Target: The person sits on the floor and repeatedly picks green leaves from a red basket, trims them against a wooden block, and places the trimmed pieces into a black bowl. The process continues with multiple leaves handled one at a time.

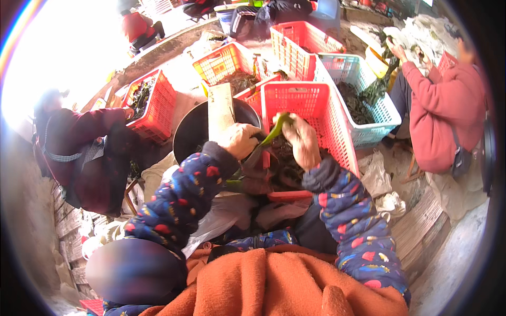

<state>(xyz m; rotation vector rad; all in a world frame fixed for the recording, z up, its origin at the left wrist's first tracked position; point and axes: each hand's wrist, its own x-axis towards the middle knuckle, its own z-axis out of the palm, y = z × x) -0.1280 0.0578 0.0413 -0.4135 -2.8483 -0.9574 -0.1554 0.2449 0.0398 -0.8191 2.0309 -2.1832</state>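
Observation:
A long green strip of leafy seaweed, likely kelp [275, 132], stretches between my two hands. My left hand [240, 141] grips its lower end beside a pale wooden board [220, 104]. The fingers of my right hand [302, 143] are closed on the strip's upper part and look slightly blurred. The board lies across a round black basin [189, 132]. Below my right hand, a red plastic crate [294, 90] holds dark, wet-looking seaweed [286, 158]. More green and dark fronds hang beneath my left wrist, partly hidden by my sleeve.
At right, a person in a pink top [446, 106] handles seaweed over a light blue crate [375, 125]. Another person [79, 134] reaches into a red crate [158, 106] at left. Orange [213, 63] and red crates [290, 47] stand ahead. Plastic bags [375, 173] lie at right.

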